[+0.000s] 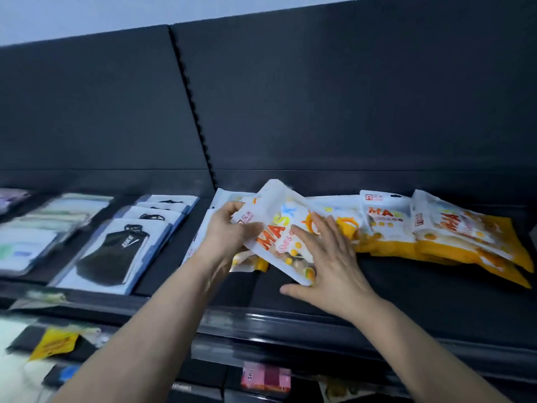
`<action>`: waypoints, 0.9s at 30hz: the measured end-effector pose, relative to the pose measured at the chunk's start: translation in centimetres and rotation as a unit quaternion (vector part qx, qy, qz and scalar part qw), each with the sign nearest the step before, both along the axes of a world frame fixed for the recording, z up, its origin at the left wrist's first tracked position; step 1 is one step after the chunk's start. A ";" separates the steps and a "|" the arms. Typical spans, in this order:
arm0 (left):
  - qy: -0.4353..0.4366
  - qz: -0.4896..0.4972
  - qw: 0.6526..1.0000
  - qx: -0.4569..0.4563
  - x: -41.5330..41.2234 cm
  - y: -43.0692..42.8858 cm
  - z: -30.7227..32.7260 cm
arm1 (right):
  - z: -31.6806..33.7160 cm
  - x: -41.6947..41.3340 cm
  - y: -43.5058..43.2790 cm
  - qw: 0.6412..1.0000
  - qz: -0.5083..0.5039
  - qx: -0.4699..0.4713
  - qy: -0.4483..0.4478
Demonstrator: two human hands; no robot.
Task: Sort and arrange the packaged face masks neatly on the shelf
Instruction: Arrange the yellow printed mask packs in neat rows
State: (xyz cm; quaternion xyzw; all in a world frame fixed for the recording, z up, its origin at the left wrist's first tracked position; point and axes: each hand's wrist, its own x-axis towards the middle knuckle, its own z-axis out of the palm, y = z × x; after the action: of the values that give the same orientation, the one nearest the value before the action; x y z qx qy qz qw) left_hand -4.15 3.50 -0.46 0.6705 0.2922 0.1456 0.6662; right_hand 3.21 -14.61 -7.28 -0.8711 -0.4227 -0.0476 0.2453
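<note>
In the head view, a white mask packet [279,228] is seen just below the middle of the frame, tilted with its top corner towards 11 o'clock. "MASK" is printed across it in large letters, the first ones orange and the last pale blue. Small yellow and orange dots are scattered below the lettering, and an orange sun shape is partly hidden at its 3 o'clock side. It is held above a dark shelf [406,286], over a few similar packets [250,264] that lie partly under it at 7 o'clock. The packet's upper left edge is gripped by the left hand [229,231]: the fingers are curled behind it and the thumb is pressed onto the printed front. The right hand [331,257] is laid flat on the packet's lower right part, its fingers straight and spread wide, pointing to 11 o'clock. Its thumb is stretched out towards 9 o'clock, just under the packet's bottom corner. At 3 o'clock from the hands, a row of overlapping packets [436,228] of the same print, white above and orange below, is laid along the shelf. At 9 o'clock, a stack of clear packs with black masks [116,251] is set, and farther out some pale packs [43,228] are seen, blurred. A dark back panel [319,112] rises behind the shelf.
</note>
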 end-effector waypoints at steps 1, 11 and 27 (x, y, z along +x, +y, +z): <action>-0.002 0.016 1.000 -0.006 -1.4 1.5 -0.2 | 0.1 -0.8 1.1 1.000 0.002 -0.011 0.004; 0.283 -0.052 0.888 0.358 -8.0 11.2 -3.5 | -0.2 -6.8 8.3 0.983 0.037 -0.120 0.138; 0.259 -0.199 0.855 0.402 -4.1 10.7 -3.3 | 0.6 -7.8 9.9 0.973 -0.075 -0.068 0.206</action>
State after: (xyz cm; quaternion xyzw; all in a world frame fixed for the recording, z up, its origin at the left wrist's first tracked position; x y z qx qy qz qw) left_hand -8.22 14.21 -3.74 0.9371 0.2309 -0.0646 0.2536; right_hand -4.57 -4.75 -6.70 -0.9060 -0.2991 0.1430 0.2633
